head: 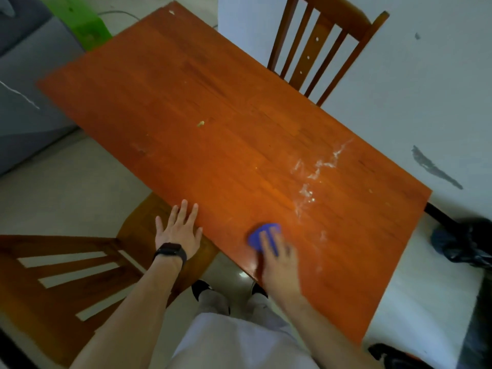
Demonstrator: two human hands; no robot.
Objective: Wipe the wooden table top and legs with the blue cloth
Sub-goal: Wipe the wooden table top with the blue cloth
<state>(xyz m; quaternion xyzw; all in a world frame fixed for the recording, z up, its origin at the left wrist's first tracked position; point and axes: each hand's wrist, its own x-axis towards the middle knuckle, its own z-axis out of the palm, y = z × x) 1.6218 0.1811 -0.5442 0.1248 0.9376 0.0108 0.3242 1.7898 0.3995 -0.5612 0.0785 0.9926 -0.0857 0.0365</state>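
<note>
No legible text, labels, brand marks, numbers or signs anywhere in view. The black wristwatch (pixel 170 251) on the left wrist shows a dark face; nothing can be read from it.

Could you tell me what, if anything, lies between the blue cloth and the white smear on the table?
Nothing visible: bare wood separates the blue cloth, under the right hand, from the white smear beyond it.

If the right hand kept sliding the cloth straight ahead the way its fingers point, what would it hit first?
Probably nothing solid. The right hand presses the blue cloth flat, fingers aimed up the wooden table. Ahead lies bare wood; the white smear lies a little to the right, and the blur makes the direction uncertain.
</note>
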